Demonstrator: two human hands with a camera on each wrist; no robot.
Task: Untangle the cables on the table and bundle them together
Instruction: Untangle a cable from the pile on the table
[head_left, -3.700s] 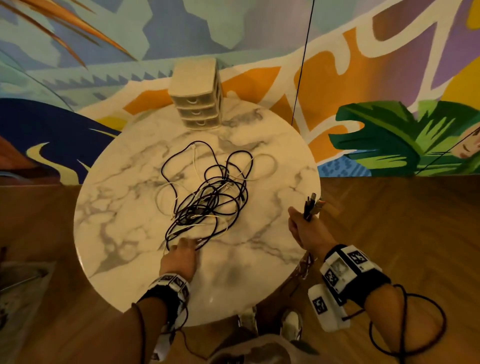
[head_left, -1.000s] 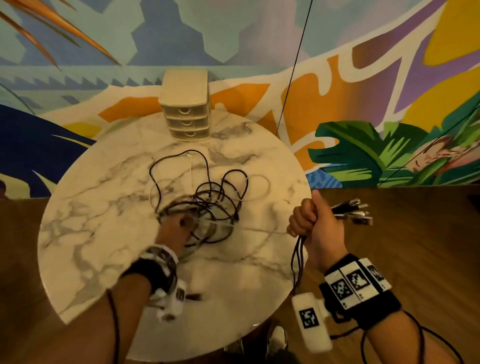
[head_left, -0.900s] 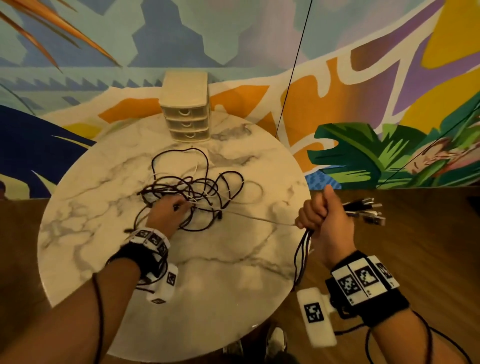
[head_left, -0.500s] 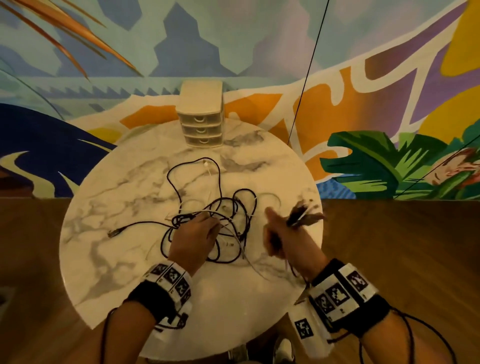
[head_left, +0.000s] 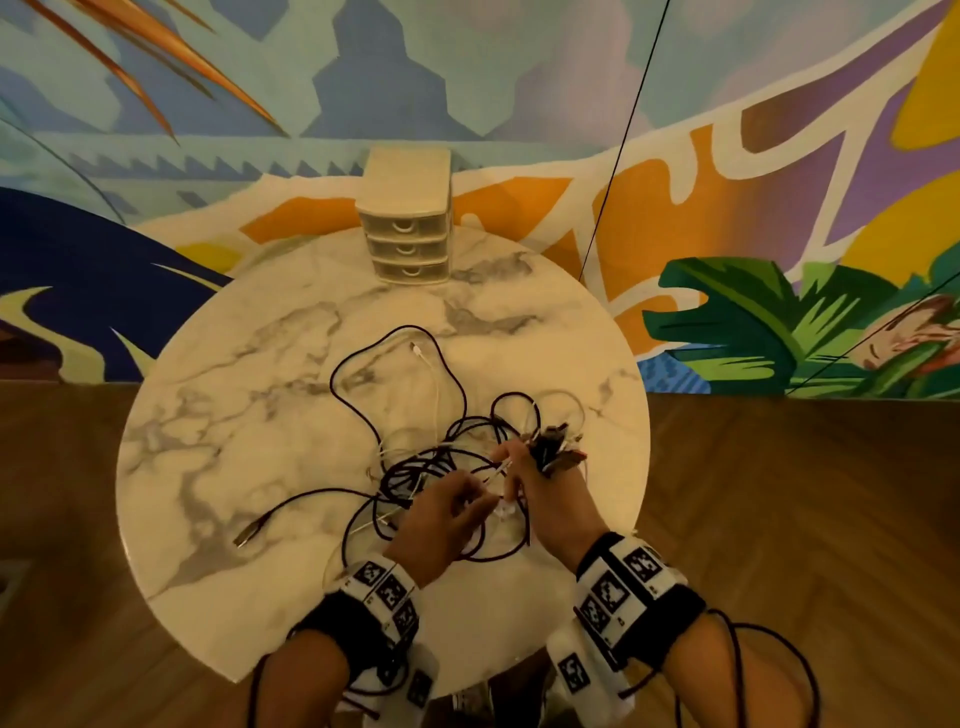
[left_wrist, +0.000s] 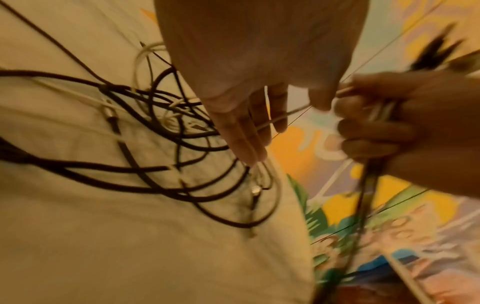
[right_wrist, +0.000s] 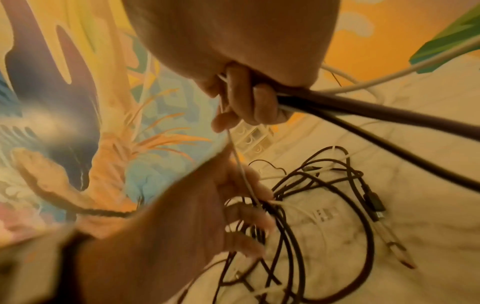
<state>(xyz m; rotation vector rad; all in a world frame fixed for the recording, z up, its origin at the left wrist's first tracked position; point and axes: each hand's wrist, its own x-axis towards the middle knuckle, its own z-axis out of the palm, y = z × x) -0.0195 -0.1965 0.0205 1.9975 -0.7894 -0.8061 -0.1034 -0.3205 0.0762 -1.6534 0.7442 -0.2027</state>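
Note:
A tangle of black and white cables (head_left: 415, 467) lies on the round marble table (head_left: 234, 415), right of centre. My right hand (head_left: 524, 483) grips a bundle of cable ends (head_left: 556, 449), plugs sticking up past the thumb; the held cables (right_wrist: 337, 105) trail down to the tabletop. My left hand (head_left: 462, 501) is right beside it, over the tangle's near edge. A thin white cable (right_wrist: 239, 164) runs taut from my right hand (right_wrist: 244, 107) to the fingers of my left hand (right_wrist: 241, 205), which pinch it. In the left wrist view the other left fingers (left_wrist: 246, 139) are fairly straight.
A small beige three-drawer box (head_left: 408, 234) stands at the table's far edge. One black cable end with a plug (head_left: 244, 538) lies stretched out to the left. A white plug (head_left: 415, 349) lies inside the far loop. Wooden floor surrounds the table; a painted wall is behind.
My left hand has moved right and met the right hand, which has come back over the table with its cable ends. The tangle sits nearer the right hand; one black end stays stretched left.

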